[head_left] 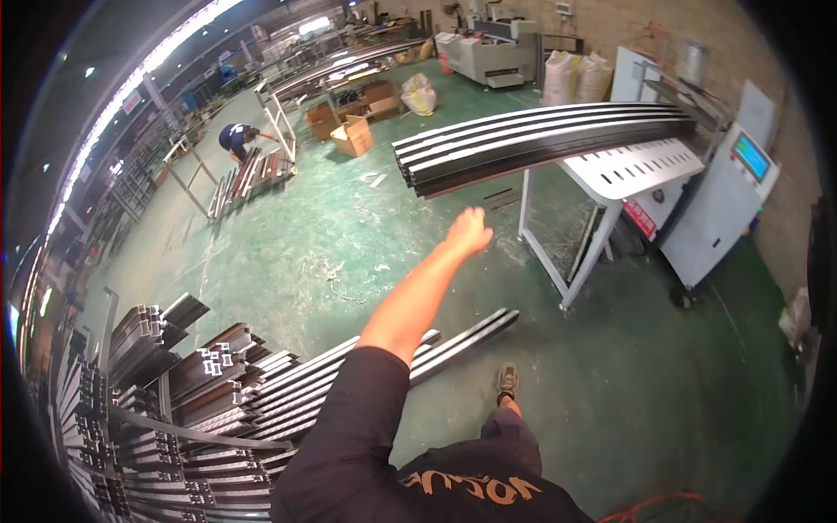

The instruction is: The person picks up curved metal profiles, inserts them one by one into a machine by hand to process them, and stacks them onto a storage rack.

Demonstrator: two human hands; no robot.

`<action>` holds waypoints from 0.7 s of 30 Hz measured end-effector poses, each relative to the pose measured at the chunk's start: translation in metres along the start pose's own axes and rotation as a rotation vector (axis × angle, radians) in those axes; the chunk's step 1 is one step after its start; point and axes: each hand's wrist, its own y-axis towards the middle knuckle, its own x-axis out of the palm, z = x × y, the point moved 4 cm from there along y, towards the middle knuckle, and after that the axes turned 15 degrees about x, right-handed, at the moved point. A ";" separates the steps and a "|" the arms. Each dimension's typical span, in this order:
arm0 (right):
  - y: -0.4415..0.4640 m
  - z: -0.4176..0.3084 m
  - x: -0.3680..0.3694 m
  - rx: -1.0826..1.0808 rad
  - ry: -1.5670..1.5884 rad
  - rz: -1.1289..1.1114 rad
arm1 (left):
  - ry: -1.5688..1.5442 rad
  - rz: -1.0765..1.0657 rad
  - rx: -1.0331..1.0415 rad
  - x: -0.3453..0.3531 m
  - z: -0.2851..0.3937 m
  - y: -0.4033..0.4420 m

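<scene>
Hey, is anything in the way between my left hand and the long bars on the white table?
Nothing visible stands between your left hand and the near end of the long bars; only green floor shows in the gap. The white table is off to the right of that line.

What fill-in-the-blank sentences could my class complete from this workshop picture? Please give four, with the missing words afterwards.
1. The camera wearer's visible hand is the ____ one.
2. The stacked profiles lie across a slotted table coloured ____.
3. The lit screen is mostly ____.
4. The workshop floor is ____.

Missing words: left; white; blue; green.
</scene>
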 end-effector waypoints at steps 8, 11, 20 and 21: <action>-0.019 -0.497 -0.103 -0.364 0.497 0.022 | 0.240 -0.094 0.022 -0.029 -0.080 0.211; -0.016 -0.654 -0.136 -0.562 0.460 -0.019 | 0.332 0.084 0.178 -0.004 -0.127 0.220; -0.147 -0.993 -0.136 -0.735 0.744 -0.436 | 0.178 -0.030 0.003 -0.063 -0.095 0.046; -0.136 -1.010 -0.140 -0.663 0.890 -0.396 | 0.219 0.080 0.081 -0.070 -0.093 -0.001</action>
